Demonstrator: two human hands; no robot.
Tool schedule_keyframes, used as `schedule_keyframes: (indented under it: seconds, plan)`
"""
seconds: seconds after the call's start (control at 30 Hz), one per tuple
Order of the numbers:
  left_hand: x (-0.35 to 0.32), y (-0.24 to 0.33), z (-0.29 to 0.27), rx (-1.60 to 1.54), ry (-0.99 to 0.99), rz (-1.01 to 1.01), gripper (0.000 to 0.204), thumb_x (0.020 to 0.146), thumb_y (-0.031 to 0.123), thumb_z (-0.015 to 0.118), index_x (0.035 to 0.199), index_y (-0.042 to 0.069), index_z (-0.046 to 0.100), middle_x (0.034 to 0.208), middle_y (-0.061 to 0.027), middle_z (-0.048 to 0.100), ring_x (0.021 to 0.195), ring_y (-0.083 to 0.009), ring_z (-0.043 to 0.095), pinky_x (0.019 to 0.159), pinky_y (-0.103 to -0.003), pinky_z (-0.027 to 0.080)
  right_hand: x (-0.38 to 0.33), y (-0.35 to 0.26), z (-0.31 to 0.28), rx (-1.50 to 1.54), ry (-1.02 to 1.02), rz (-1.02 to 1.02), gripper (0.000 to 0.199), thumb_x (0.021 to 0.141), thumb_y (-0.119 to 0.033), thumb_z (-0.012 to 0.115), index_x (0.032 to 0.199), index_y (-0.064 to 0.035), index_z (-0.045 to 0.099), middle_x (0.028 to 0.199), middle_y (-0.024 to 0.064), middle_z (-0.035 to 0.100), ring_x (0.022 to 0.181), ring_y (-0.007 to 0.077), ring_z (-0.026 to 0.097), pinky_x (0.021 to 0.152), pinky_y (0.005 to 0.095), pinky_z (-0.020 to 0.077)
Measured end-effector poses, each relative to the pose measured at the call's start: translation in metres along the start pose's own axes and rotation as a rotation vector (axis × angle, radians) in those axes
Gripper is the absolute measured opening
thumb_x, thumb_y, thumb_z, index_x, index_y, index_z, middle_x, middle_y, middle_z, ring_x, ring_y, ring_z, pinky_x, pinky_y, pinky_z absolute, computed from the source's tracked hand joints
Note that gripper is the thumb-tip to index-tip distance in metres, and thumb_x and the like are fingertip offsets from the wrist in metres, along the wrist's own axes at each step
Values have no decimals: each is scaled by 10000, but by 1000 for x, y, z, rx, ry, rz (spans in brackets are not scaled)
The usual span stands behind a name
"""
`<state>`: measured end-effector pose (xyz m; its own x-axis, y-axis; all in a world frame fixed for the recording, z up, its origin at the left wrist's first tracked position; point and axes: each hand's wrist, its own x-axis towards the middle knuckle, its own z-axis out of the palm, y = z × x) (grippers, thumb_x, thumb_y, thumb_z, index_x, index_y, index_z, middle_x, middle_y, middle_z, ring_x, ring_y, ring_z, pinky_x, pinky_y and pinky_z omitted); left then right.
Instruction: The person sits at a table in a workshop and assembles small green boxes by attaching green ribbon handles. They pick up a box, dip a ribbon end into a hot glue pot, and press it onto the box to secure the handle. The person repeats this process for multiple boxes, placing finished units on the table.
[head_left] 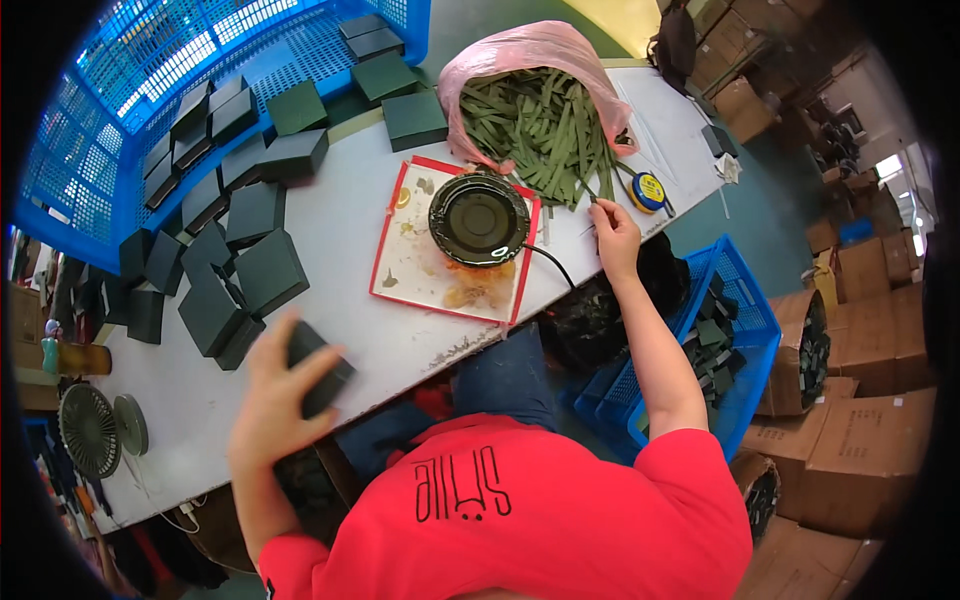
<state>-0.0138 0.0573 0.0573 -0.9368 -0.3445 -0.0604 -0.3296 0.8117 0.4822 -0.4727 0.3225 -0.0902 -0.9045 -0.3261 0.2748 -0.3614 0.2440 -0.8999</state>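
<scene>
My left hand, smeared by motion, grips a small dark green box over the table's front edge, its fingers spread around the sides. To its upper left lies a heap of similar dark green boxes, several of them stacked or leaning on one another. My right hand is closed, thumb and finger pinching the end of a green ribbon strip at the edge of a pile of such strips. The pile spills from a pink plastic bag. A round black pot with dark liquid sits between my hands.
Under the pot is a stained white board with a red border; a black cord runs off it. A yellow-blue tape measure lies beside my right hand. Blue crates stand lower right and upper left. A small fan is at left.
</scene>
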Motion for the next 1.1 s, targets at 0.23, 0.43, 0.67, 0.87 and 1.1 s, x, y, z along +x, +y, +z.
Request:
schedule_keyframes:
  seconds: [0.23,0.43,0.67,0.87,1.1]
  plan:
    - [3,12,38,450,47,46,664,723,41,696,1369,111,565,1495,-181,424,1428,-384,336,1193,-581,198,-4,-31,-17,34,28,-96,219,947,-161,701,1112,-16,705,895,-8,696,726,45,574,665,208,468]
    - [-86,5,92,-298,550,-274,93,889,11,643,978,-2,621,872,-98,597,787,-202,588,748,-324,475,13,-62,-31,365,32,-59,191,984,-114,649,1139,-6,678,1039,22,677,891,79,625,790,251,545]
    - [-292,-27,256,-919,297,-1224,149,944,67,617,894,49,478,768,11,467,689,-97,423,628,-276,394,12,-54,-35,333,196,-90,192,987,-108,637,1126,22,667,1085,60,695,991,105,624,881,248,484]
    - [-329,-26,293,-1025,97,-1513,135,945,81,617,928,44,489,797,2,488,717,-106,445,650,-280,408,-6,-38,-28,261,203,-18,189,996,-124,627,1114,20,659,1084,58,698,968,89,608,874,235,471]
    - [-324,-24,293,-1043,53,-1449,132,947,98,617,969,38,502,831,-10,513,750,-117,471,674,-284,425,-12,-35,-20,253,179,-30,203,993,-147,641,1103,23,665,1031,27,680,923,68,576,831,223,454]
